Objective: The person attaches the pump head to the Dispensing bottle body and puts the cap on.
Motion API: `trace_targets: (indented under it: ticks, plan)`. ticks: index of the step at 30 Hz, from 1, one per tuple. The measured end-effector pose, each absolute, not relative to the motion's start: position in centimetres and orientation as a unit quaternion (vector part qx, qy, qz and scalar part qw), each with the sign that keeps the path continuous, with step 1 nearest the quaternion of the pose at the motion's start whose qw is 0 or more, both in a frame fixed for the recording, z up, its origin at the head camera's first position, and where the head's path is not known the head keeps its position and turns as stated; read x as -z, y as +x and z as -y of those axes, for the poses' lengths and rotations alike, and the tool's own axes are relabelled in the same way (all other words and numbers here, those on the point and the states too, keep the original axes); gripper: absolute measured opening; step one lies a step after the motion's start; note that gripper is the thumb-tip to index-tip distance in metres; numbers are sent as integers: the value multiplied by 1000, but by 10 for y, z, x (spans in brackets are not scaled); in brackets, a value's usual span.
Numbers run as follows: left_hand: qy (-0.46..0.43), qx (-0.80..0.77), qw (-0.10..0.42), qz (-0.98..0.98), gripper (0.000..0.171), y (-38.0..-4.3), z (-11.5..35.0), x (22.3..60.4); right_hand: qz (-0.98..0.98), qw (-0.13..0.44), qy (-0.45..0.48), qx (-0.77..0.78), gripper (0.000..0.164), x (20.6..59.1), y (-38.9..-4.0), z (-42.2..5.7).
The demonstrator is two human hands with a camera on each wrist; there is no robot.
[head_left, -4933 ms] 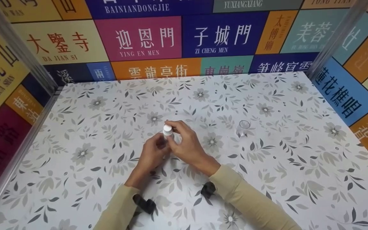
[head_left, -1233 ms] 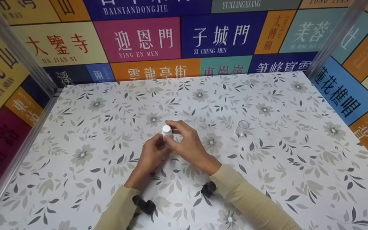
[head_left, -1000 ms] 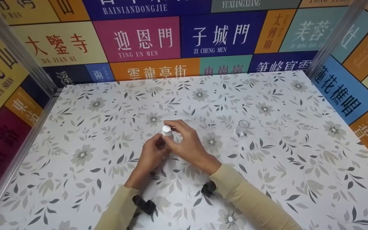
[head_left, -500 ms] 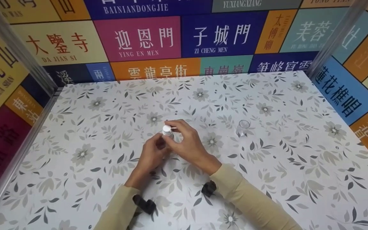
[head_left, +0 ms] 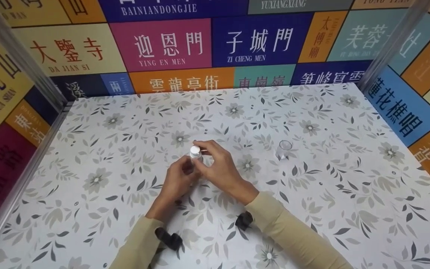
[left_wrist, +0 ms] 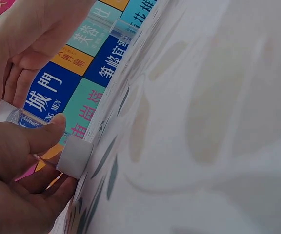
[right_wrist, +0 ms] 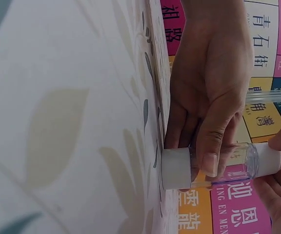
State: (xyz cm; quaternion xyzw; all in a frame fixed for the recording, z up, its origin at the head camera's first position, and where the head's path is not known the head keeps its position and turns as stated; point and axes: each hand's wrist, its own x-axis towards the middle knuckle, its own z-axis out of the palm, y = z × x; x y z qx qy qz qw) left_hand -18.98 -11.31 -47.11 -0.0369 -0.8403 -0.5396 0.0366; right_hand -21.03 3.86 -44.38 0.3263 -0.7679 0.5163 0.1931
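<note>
A small clear bottle [right_wrist: 228, 165] with a white base [right_wrist: 176, 168] and a white top [head_left: 195, 151] is upright between the hands. Its base meets the tablecloth or sits just at it. The left hand [head_left: 177, 177] grips the clear body low down, its thumb along one side in the left wrist view. From the other side the right hand [head_left: 220, 168] pinches the white top between thumb and fingers. In the head view the hands hide most of the body. Off to the right stands a small clear plastic cup or cap [head_left: 284, 150], apart from both hands.
A white tablecloth [head_left: 140, 123] with grey flowers and leaves covers the table. Colourful panels with Chinese lettering [head_left: 162, 45] wall the back and both sides. Clear corner posts [head_left: 390, 48] rise at the back corners. Black straps [head_left: 168, 239] sit at the wrists.
</note>
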Motion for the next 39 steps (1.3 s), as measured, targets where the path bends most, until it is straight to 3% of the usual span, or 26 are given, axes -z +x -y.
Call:
trace_targets:
  ticks: [39]
  plan:
    - [-32,523,53,850,26,-189,113,472,768,203,318,-517,40,443,-207,-37]
